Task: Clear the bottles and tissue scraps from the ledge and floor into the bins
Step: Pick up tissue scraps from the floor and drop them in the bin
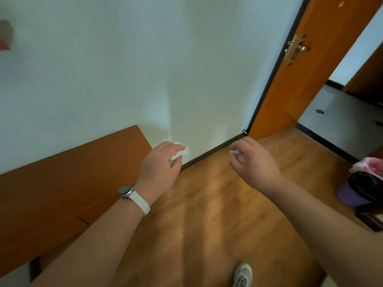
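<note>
My left hand (160, 162) is closed around a crumpled white tissue scrap (179, 151), which sticks out past my fingers near the end of the brown ledge (62, 183). A watch with a white strap sits on that wrist. My right hand (253, 164) pinches a smaller white tissue scrap (235, 152) between thumb and fingers, held over the wooden floor (207, 214). At the right edge stands a purple bin (360, 193) lined with a black bag, with something pink just behind it. No bottle shows in this view.
A white wall (145, 69) rises behind the ledge, with a dark skirting along the floor. An orange door (306, 75) stands open at the right onto a pale floor beyond. My shoe (242, 274) is at the bottom.
</note>
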Tool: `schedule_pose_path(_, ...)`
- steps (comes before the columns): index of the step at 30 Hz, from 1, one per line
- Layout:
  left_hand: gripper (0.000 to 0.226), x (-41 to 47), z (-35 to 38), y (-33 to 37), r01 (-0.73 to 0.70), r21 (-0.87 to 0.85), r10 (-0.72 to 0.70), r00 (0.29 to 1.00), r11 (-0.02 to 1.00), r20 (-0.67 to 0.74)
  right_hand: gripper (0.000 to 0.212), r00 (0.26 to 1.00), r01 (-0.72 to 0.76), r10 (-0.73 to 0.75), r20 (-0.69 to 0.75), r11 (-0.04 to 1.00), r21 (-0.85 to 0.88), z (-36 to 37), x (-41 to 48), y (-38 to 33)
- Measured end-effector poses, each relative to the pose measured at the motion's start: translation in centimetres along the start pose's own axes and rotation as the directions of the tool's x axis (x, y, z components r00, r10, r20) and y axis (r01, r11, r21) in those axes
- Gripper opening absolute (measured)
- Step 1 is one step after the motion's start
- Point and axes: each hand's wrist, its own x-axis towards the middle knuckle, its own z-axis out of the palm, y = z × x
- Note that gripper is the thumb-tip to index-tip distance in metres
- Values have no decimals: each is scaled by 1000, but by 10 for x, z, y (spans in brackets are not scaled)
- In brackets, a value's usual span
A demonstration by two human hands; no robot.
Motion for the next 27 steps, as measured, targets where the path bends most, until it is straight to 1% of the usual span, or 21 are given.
schedule_pose_path(4, 23, 33, 40, 34, -67, -8, 67, 998, 998, 21, 19, 998, -47, 48, -43, 999, 4, -27, -2, 49)
schedule_pose_path(7, 22, 58, 78, 70, -120, -45, 121, 992, 992, 26, 16, 994, -93, 93, -59, 996, -3, -48, -5, 95)
schedule_pose_path(10, 21, 85, 124, 112, -157, -84, 162, 986, 984, 49, 14, 985, -138, 137, -100, 990, -3, -73, -6, 149)
schedule_pose_path(14, 24, 117, 190, 173, -196, -120, 207, 974, 973, 94, 15, 974, -202, 199, -110, 979, -16, -107, -16, 226)
schedule_pose_path(19, 24, 143, 265, 252, -269, -143, 290, 946, 952, 147, 16, 938, -321, 313, -150, 946, -33, -152, -44, 318)
schedule_pose_path(23, 23, 154, 318, 316, -373, -215, 412, 894, 903, 176, 17, 899, -405, 391, -198, 914, -36, -188, -72, 375)
schedule_pose_path(27, 22, 168, 360, 366, -444, -262, 503, 831, 857, 238, 23, 834, -526, 510, -210, 850, -24, -215, -94, 416)
